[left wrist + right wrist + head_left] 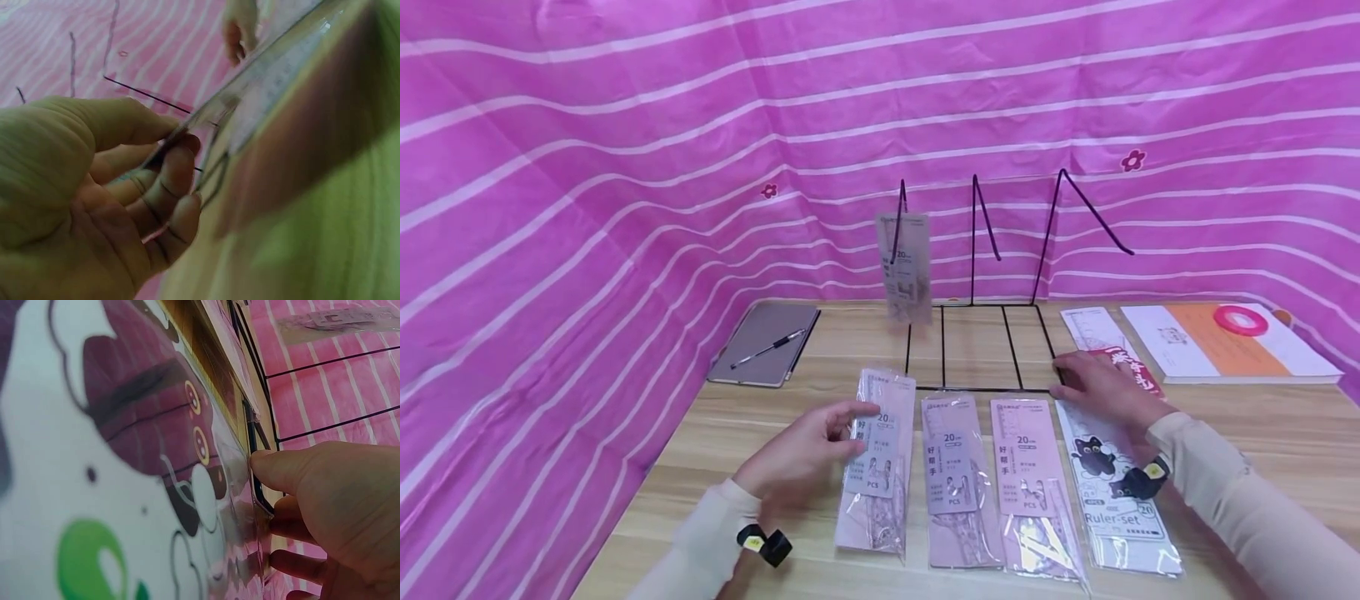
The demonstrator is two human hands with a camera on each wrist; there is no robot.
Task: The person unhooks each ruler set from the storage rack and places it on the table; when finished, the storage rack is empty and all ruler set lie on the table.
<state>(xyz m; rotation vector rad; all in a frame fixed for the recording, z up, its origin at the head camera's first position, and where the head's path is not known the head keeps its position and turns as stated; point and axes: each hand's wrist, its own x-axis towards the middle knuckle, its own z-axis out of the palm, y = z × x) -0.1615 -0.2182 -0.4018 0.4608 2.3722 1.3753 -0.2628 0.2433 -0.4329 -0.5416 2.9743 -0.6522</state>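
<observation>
My left hand (808, 442) pinches the left edge of the leftmost pink ruler set pack (880, 521) between thumb and fingers. In the left wrist view that pack (250, 94) is seen nearly edge-on, tilted above the wood. My right hand (1108, 387) is at the front right corner of a black wire rack (1003, 325), thumb and fingers about the corner. Just below it lies a white ruler set pack (1120, 500) with black cats, large in the right wrist view. One pack (910, 267) hangs from the rack's left hook.
Two more pink ruler set packs, one in the middle (955, 475) and one right of it (1030, 467), lie in the row. A grey notebook (775, 325) with a pen (767, 348) is at left. A book (1217, 350) bears a pink tape ring (1240, 320). A red-and-white pack (1138, 371) lies near the right hand.
</observation>
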